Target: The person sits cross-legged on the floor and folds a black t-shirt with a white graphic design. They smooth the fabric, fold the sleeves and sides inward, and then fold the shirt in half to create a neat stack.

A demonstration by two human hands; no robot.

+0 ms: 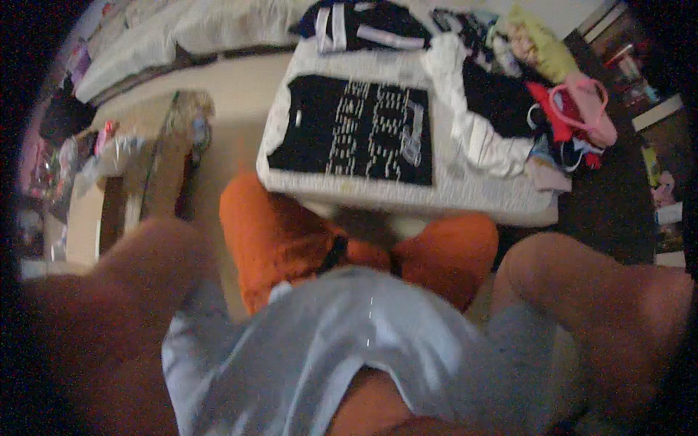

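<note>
Both my arms are bent up close at the lower sides. My left arm (156,254) and my right arm (582,269) run out toward the dark rim, and neither hand can be made out. In front of my knees stands a low, pale padded bench (480,200). On it a black garment (313,123) with white printed lettering lies spread flat. To its right are a rumpled white cloth (494,149), a dark garment (498,98) and a pink-and-red strapped piece of clothing (589,109).
A dark folded garment with white stripes (371,29) lies at the bench's far end, beside a yellow cloth (534,47). At left, an open cardboard box (156,167) stands among clutter. A bed (196,33) spans the back left; shelves (658,109) line the right.
</note>
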